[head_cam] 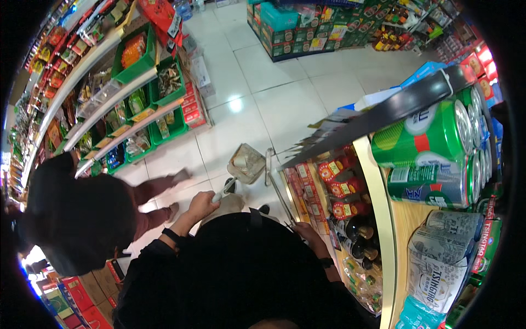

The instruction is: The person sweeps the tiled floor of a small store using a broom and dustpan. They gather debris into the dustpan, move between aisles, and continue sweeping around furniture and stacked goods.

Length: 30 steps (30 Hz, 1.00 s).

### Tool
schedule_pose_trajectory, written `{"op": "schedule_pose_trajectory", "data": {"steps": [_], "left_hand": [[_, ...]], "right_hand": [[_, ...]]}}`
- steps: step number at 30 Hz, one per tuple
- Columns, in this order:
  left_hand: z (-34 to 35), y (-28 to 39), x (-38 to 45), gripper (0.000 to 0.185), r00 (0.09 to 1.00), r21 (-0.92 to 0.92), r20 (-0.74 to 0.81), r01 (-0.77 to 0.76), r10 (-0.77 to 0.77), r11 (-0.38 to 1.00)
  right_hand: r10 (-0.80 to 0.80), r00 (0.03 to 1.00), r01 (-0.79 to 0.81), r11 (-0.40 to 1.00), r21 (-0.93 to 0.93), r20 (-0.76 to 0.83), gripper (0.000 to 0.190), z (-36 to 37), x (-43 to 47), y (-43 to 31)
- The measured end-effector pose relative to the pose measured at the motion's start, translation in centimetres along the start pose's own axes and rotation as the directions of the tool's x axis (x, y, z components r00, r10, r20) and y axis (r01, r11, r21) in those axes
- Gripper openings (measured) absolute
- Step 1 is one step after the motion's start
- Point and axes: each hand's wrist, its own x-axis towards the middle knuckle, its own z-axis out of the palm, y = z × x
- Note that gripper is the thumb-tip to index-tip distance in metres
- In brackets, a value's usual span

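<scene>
My left hand grips the pale handle of a worn, dirty off-white scoop, which looks like a plastic dustpan. Its pan hangs in front of my feet, over the tiled floor. On the other side, my right hand is closed around long metal tongs. The tongs' bent far end is up beside the right edge of the scoop, close to the lower shelf. Some of my right fingers are hidden by the wrist and sleeve.
A person in dark clothes stands close on my left. Shelves with green bins line the left side. To my right, a shelf board carries beer cans, with bottles below. Stacked green cartons stand ahead on the tiled floor.
</scene>
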Motion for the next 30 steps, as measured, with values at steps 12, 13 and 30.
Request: {"op": "schedule_pose_trajectory", "data": {"steps": [12,13,30], "left_hand": [[-8.1,-3.8,13.1,0.029,0.999,-0.157,-0.054,-0.012,0.004,0.987],[-9.3,-3.7,14.3,0.031,0.999,-0.134,-0.041,-0.009,0.003,0.991],[-13.5,1.8,45.1,0.048,0.959,-0.025,0.115,-0.256,0.258,0.966]], "right_hand": [[0.07,0.997,-0.075,0.857,0.509,0.029,0.011,4.4,9.6,-12.4],[0.067,0.998,-0.063,0.835,0.547,0.013,0.012,5.0,10.5,-13.8],[-0.107,0.968,0.252,0.363,0.897,-0.228,0.013,1.7,18.5,-23.6]]}}
